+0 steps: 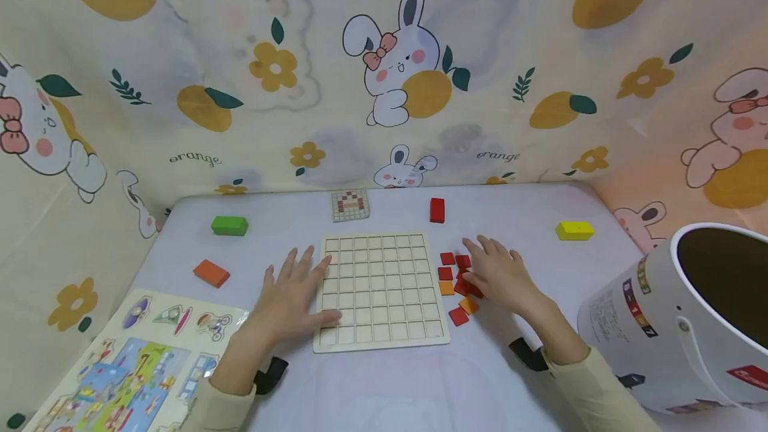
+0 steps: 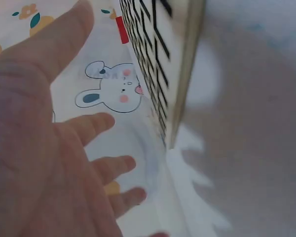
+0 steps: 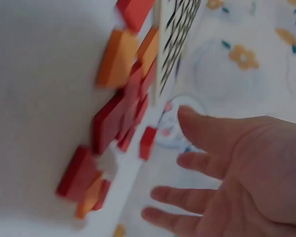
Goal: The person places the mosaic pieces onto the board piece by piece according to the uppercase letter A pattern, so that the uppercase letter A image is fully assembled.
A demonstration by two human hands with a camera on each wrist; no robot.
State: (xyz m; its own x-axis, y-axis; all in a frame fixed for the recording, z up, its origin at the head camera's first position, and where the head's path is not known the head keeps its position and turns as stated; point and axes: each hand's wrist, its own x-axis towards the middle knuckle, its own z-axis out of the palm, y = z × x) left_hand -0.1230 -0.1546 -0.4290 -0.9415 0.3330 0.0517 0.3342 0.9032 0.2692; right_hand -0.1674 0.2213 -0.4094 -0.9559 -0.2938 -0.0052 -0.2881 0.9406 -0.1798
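Note:
A wooden grid board with empty cells lies flat in the middle of the table. My left hand rests flat beside its left edge, fingers spread, the thumb touching the board's lower left corner. In the left wrist view the open palm is next to the board's edge. My right hand lies with straight fingers over a cluster of red and orange tiles just right of the board. The right wrist view shows its spread fingers holding nothing, near the tiles.
A small pattern card and a red block lie behind the board. A green block and an orange block sit left, a yellow block right. A white bucket stands near right, a picture puzzle sheet near left.

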